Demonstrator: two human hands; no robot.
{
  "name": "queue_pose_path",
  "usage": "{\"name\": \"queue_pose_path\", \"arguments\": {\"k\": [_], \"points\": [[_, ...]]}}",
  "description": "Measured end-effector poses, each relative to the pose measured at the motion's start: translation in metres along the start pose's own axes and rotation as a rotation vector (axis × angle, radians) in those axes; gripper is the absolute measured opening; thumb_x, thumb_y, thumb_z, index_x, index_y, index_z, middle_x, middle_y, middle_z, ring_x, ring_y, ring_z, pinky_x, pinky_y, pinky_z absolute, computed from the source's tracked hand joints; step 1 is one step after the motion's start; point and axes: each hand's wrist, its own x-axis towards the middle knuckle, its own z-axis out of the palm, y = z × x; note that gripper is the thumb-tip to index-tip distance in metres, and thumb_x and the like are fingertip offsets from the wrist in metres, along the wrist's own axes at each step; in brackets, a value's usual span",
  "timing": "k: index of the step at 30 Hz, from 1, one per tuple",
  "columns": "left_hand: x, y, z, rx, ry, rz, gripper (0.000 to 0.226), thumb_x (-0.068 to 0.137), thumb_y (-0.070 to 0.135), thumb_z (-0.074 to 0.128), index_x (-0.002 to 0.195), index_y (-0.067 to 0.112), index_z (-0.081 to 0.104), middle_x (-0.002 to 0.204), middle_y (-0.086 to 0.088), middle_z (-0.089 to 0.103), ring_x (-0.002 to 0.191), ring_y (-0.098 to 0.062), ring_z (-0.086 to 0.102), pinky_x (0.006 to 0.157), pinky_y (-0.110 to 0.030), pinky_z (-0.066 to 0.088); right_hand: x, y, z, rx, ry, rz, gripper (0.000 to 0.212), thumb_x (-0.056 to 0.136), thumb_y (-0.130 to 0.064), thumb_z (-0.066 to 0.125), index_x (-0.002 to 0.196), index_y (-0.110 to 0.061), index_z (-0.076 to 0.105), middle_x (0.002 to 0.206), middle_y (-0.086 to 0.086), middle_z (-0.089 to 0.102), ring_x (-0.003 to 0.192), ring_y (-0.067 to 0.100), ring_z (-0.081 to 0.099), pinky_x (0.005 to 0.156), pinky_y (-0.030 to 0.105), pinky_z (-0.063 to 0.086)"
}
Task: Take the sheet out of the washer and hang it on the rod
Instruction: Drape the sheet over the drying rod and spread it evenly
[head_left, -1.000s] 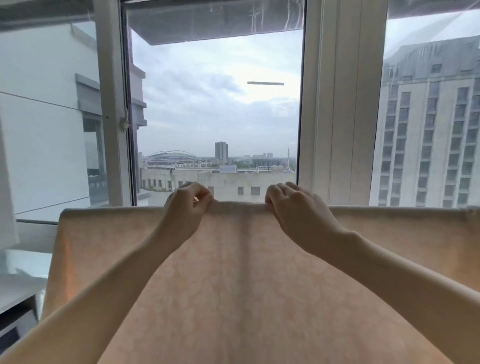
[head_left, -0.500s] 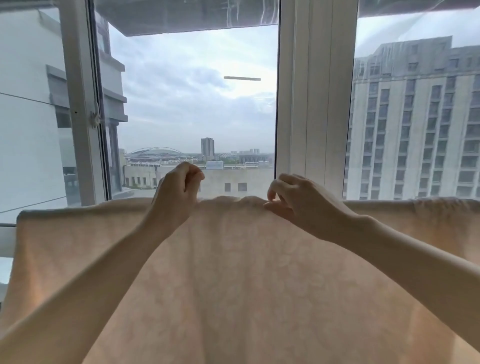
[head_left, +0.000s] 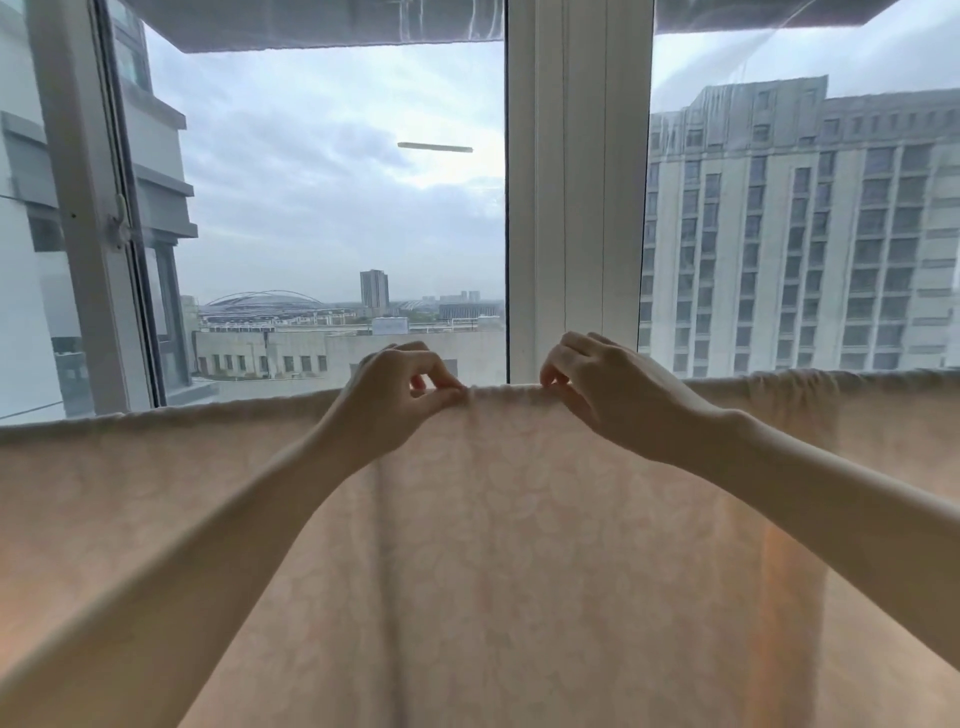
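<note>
- Pinching the top fold of the sheet (head_left: 493, 545) with both hands, we hold it just in front of the window.
- Our left hand (head_left: 395, 400) has thumb and forefinger closed tight on the fold, with a small bunch of cloth between them; the other fingers curl in above.
- Our right hand (head_left: 602, 395) reaches over the fold just beside the left, its fingertips (head_left: 553, 382) bent down and nipping the cloth. The thumb is hidden, so we cannot tell how deep the hold goes.
- Between the two pinches the fold is gathered into short wrinkles.
- We count one sheet, pale peach with a faint pattern. Its top fold runs from the left edge of the view to the right, and the cloth hangs down from that line out of the bottom of the view.
- Whatever bears the fold is covered by the cloth.
- We count two hands, both bare, both forearms stretched out over the hanging cloth.
- Behind stands one white window post (head_left: 571, 208), with one tall grey building (head_left: 805, 234) through the glass to its right.
</note>
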Motion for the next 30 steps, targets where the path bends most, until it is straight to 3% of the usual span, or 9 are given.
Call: {"name": "queue_pose_path", "arguments": {"k": [4, 7, 11, 14, 18, 22, 26, 30], "points": [[0.005, 0.0, -0.004, -0.05, -0.035, -0.043, 0.01, 0.082, 0.027, 0.075, 0.075, 0.024, 0.07, 0.076, 0.016, 0.062, 0.067, -0.002, 0.057, 0.06, -0.02, 0.04, -0.006, 0.003, 0.002, -0.042, 0.037, 0.038, 0.011, 0.097, -0.02, 0.054, 0.094, -0.012, 0.062, 0.093, 0.0, 0.059, 0.083, 0.015, 0.056, 0.069, 0.024, 0.045], [0.009, 0.001, 0.001, -0.022, -0.047, -0.023, 0.01, 0.087, 0.02, 0.07, 0.078, 0.023, 0.066, 0.074, 0.015, 0.062, 0.061, -0.003, 0.053, 0.059, -0.023, 0.038, -0.006, 0.002, 0.01, -0.179, -0.01, 0.042, 0.005, 0.095, -0.006, 0.055, 0.095, -0.011, 0.057, 0.094, 0.003, 0.055, 0.079, 0.017, 0.053, 0.067, 0.027, 0.043], [0.024, 0.005, 0.001, -0.045, 0.076, 0.007, 0.01, 0.09, 0.016, 0.065, 0.081, 0.021, 0.064, 0.072, 0.017, 0.059, 0.057, 0.0, 0.049, 0.056, -0.013, 0.037, 0.012, 0.011, 0.003, -0.25, 0.039, 0.085, 0.016, 0.088, 0.006, 0.055, 0.092, -0.008, 0.049, 0.089, 0.006, 0.05, 0.067, 0.014, 0.04, 0.06, 0.031, 0.039], [0.031, 0.009, -0.002, -0.029, 0.159, 0.053, 0.009, 0.09, 0.017, 0.063, 0.082, 0.022, 0.062, 0.075, 0.019, 0.057, 0.063, 0.003, 0.05, 0.06, -0.008, 0.035, 0.025, 0.015, -0.009, -0.168, 0.075, 0.193, 0.011, 0.096, 0.0, 0.044, 0.095, -0.011, 0.045, 0.089, 0.003, 0.05, 0.068, 0.014, 0.045, 0.06, 0.031, 0.041], [0.015, 0.007, 0.009, 0.066, -0.025, 0.145, 0.009, 0.092, 0.024, 0.059, 0.083, 0.025, 0.061, 0.081, 0.018, 0.058, 0.072, -0.007, 0.056, 0.066, -0.027, 0.042, 0.013, 0.011, -0.004, -0.064, -0.051, 0.176, 0.008, 0.103, -0.019, 0.037, 0.096, -0.015, 0.039, 0.075, 0.002, 0.055, 0.055, 0.013, 0.046, 0.049, 0.029, 0.031], [0.009, 0.004, 0.019, 0.073, 0.004, 0.21, 0.016, 0.093, 0.031, 0.06, 0.096, 0.024, 0.073, 0.086, 0.02, 0.061, 0.072, -0.004, 0.055, 0.07, -0.028, 0.044, -0.007, 0.007, 0.001, -0.016, -0.013, 0.105, 0.012, 0.102, -0.023, 0.042, 0.097, -0.012, 0.041, 0.068, 0.002, 0.054, 0.05, 0.017, 0.049, 0.046, 0.031, 0.038], [0.017, 0.019, 0.034, 0.019, -0.011, 0.227, 0.015, 0.09, 0.032, 0.064, 0.084, 0.022, 0.074, 0.078, 0.021, 0.055, 0.069, -0.002, 0.054, 0.066, -0.023, 0.038, -0.013, 0.008, -0.002, 0.143, -0.02, 0.156, 0.018, 0.099, -0.025, 0.046, 0.109, -0.011, 0.052, 0.082, -0.002, 0.063, 0.065, 0.01, 0.059, 0.059, 0.03, 0.051], [0.022, 0.031, 0.044, 0.0, 0.053, 0.186, 0.011, 0.087, 0.021, 0.069, 0.076, 0.022, 0.07, 0.072, 0.019, 0.054, 0.067, -0.003, 0.054, 0.063, -0.016, 0.035, -0.025, 0.024, -0.007, 0.088, -0.065, 0.137, 0.025, 0.099, -0.034, 0.048, 0.092, -0.013, 0.061, 0.079, -0.003, 0.062, 0.066, 0.009, 0.058, 0.064, 0.031, 0.053]]}}
